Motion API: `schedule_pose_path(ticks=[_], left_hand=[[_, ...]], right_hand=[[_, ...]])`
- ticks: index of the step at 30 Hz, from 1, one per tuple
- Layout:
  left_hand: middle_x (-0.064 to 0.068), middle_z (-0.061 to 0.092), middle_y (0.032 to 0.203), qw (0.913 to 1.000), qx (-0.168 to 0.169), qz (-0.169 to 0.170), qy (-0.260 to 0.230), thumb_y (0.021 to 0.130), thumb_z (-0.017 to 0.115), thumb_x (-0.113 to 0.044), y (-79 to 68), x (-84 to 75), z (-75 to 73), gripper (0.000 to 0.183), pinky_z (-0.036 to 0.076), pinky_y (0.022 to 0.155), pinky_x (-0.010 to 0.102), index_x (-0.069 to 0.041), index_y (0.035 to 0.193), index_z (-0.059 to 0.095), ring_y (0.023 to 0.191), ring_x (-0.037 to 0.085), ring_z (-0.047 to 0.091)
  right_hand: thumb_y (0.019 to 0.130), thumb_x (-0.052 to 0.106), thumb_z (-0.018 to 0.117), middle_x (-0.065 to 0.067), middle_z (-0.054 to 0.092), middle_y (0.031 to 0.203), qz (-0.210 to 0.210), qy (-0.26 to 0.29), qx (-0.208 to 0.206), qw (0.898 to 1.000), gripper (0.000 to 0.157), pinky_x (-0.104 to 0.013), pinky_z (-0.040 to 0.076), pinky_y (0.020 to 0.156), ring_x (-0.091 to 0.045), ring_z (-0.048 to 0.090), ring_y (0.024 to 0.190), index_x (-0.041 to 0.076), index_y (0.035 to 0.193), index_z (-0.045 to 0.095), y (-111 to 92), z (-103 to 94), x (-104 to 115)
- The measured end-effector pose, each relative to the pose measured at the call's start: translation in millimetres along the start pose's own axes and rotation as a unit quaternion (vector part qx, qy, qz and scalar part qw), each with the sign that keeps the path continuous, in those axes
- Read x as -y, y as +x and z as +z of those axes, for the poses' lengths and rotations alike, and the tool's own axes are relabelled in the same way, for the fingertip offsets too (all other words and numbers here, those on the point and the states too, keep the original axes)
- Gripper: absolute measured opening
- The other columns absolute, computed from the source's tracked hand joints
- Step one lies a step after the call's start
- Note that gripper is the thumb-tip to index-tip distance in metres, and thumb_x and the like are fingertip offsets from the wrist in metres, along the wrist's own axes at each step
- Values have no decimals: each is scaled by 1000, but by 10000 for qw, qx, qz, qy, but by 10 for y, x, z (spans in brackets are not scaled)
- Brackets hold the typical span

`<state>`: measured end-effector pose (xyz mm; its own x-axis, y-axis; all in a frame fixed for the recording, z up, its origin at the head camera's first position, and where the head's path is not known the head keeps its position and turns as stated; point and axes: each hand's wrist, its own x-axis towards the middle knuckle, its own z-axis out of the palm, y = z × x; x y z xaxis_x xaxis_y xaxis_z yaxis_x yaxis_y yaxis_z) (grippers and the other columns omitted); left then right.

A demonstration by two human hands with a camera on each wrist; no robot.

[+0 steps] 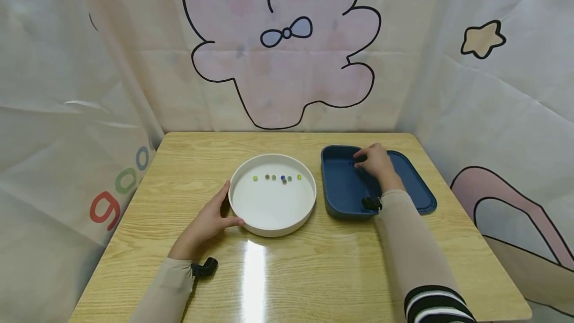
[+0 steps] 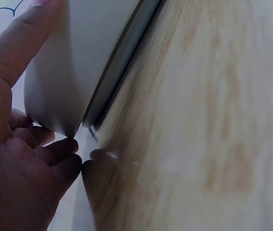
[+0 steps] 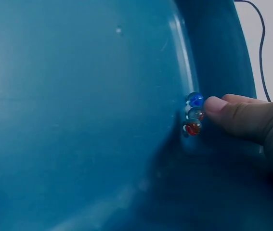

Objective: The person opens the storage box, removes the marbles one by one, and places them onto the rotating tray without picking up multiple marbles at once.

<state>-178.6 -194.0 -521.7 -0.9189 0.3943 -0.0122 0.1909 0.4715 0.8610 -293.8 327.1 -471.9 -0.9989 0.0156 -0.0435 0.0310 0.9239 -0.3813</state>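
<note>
A round white dish (image 1: 272, 208) stands on the table, with several small glass marbles (image 1: 274, 177) in its far half. My left hand (image 1: 218, 215) holds the dish at its left side, thumb at the near wall and fingers around the outside; the left wrist view shows these fingers (image 2: 61, 156) against the wall. My right hand (image 1: 375, 162) reaches into a blue box (image 1: 345, 183), thumb and forefinger spread apart. Inside, a blue marble (image 3: 195, 100), a clear one (image 3: 196, 113) and a red one (image 3: 192, 127) line up along the wall. One fingertip is at or close to the blue marble.
A blue lid (image 1: 414, 183) lies on the table right of the box, partly behind my right arm. The wooden table (image 1: 314, 273) borders a printed curtain (image 1: 278, 93) at the back and sides. A thin dark cord (image 3: 263, 43) shows beyond the box.
</note>
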Motion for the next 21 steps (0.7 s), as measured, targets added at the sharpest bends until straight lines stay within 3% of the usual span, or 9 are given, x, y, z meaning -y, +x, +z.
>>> schedule_pose_path(ticks=[6, 14, 21], left_hand=[[6, 6, 173, 10000, 25, 45, -8, 75, 88, -48, 0, -11, -6, 130, 14, 126, 57, -16, 166, 1, 158, 29, 8], [3, 5, 172, 9997, 18, 153, -192, 75, 89, -45, 14, 18, -1, 130, 13, 127, 52, -19, 166, 0, 158, 23, 7], [4, 4, 173, 9997, 48, 150, -206, 75, 89, -44, 14, 20, -10, 131, 13, 127, 51, -16, 166, 0, 158, 23, 6]], right_hand=[[92, 21, 80, -27, 42, 138, 49, -256, -56, 9996, 31, -65, 43, 97, -47, 45, 122, 13, 121, 75, 6, 61, 10], [90, 17, 81, -25, 46, 131, 59, -767, -32, 9970, 29, -62, 43, 96, -46, 44, 119, 11, 118, 76, -26, 71, 71], [90, 13, 80, -24, 46, 131, 5, -932, -13, 9956, 20, -64, 40, 99, -45, 43, 119, 8, 110, 78, -47, 86, 100]])
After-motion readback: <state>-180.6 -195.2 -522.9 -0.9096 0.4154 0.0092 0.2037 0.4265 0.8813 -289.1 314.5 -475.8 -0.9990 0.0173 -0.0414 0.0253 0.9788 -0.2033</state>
